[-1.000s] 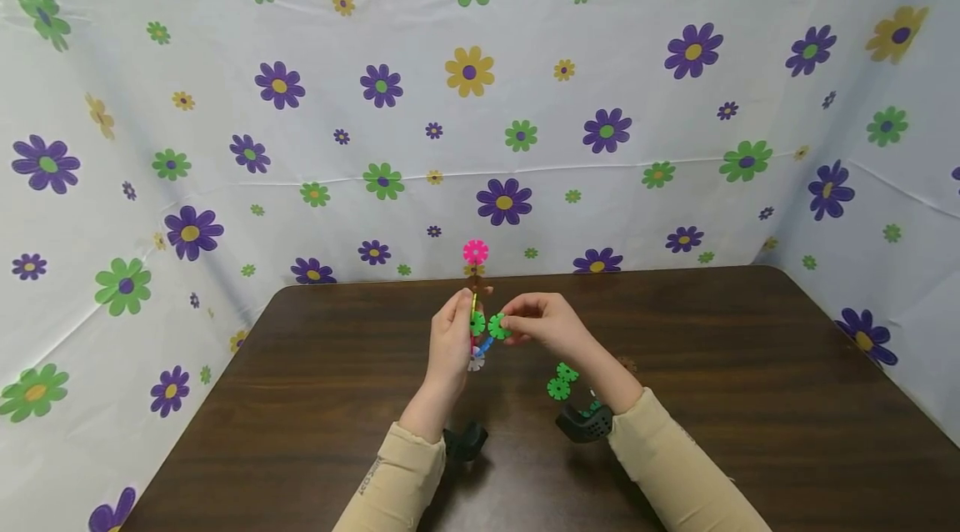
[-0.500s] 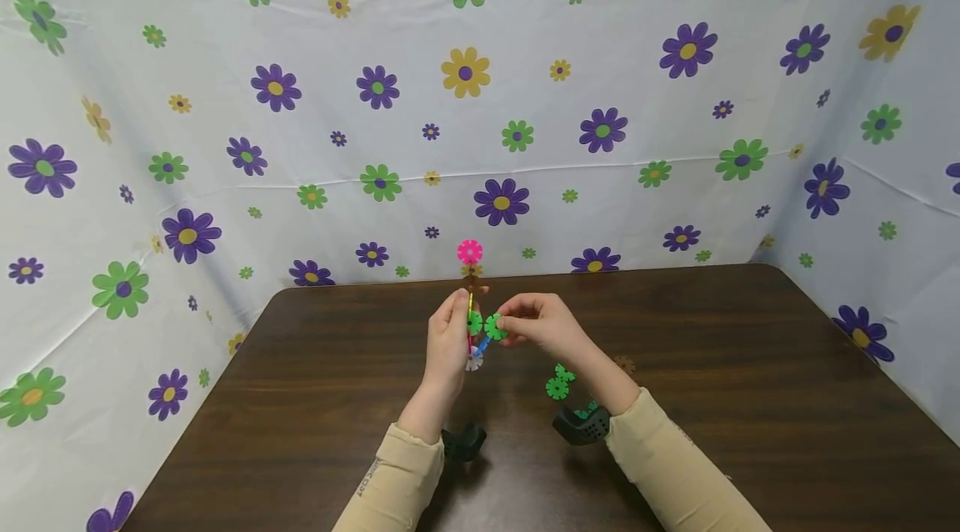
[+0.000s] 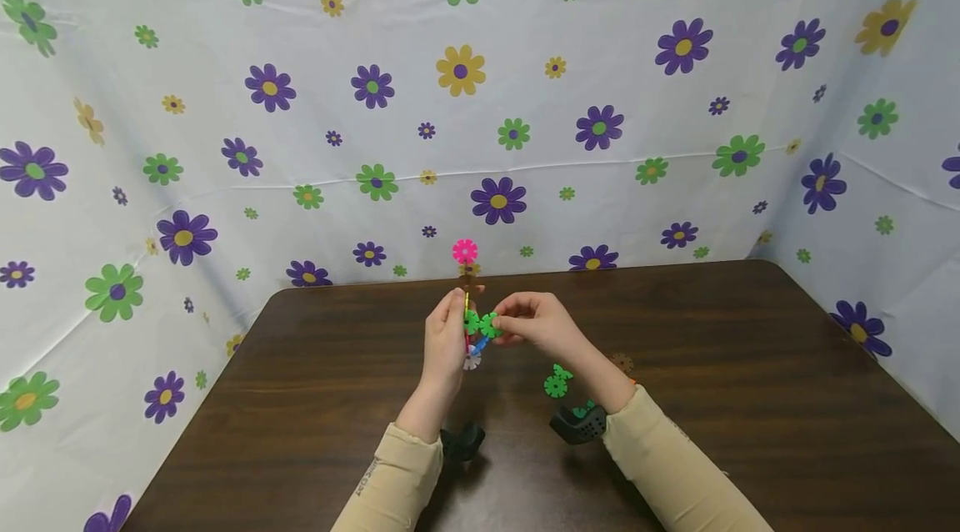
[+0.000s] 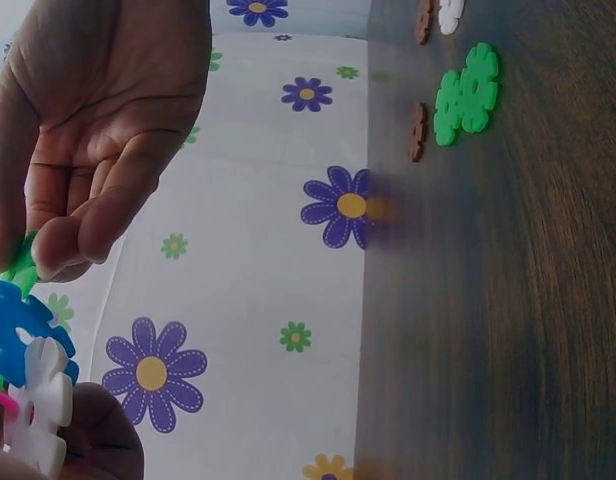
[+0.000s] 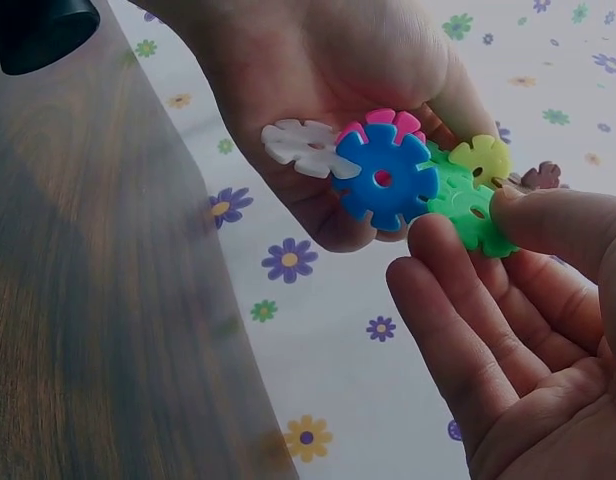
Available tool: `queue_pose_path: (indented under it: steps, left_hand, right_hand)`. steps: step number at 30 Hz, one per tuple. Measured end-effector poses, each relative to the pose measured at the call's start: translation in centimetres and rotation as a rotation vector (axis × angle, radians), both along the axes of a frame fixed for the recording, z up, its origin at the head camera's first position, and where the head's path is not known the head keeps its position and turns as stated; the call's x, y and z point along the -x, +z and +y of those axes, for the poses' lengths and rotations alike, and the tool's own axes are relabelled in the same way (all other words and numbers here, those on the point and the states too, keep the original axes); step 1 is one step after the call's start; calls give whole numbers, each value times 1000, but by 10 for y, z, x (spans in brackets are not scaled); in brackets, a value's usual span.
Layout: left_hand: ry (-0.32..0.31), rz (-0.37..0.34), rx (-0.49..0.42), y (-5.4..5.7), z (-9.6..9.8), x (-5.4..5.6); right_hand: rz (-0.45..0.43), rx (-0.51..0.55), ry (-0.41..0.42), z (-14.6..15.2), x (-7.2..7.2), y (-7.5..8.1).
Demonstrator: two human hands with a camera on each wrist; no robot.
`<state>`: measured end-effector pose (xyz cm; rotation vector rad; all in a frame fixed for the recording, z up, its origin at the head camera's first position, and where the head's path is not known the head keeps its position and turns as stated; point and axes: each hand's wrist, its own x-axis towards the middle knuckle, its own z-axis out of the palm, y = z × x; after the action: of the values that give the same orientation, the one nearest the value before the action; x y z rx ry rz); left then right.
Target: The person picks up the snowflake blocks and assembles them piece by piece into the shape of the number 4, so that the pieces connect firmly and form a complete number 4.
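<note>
One green disc (image 3: 488,327) pinched in my R hand (image 3: 546,325), at the disc assy. (image 5: 406,185) my L hand (image 3: 444,342) grips above the table (image 3: 337,399); risk: misaligned or hard push cd. pop assy. apart.

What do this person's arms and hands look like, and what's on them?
Both sleeves are beige, the left with small dark lettering. A black device sits by each sleeve, the right one perforated. Left grip and right grip are ungloved hands.

The discs (image 5: 410,182) look like smooth plastic, the table (image 3: 337,365) wood (faintly glossy)
</note>
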<state>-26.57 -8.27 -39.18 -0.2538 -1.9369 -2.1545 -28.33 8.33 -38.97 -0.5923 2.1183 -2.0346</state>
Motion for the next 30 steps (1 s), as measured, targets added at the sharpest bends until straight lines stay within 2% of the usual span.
queue_pose_path:
  steps: [3, 11, 19, 30]
  left_hand:
    - [11, 16, -9, -9, -1, 6]
    - [17, 15, -24, -9, -2, 7]
    - [8, 23, -49, -9, -3, 5]
    - [29, 42, -58, -9, -2, 6]
  right_hand:
    - [-6, 0, 3, 0, 0, 0]
    - [9, -4, -4, 0, -1, 1]
    - [30, -14, 31, -1, -1, -2]
    - [50, -49, 4, -4, -1, -4]
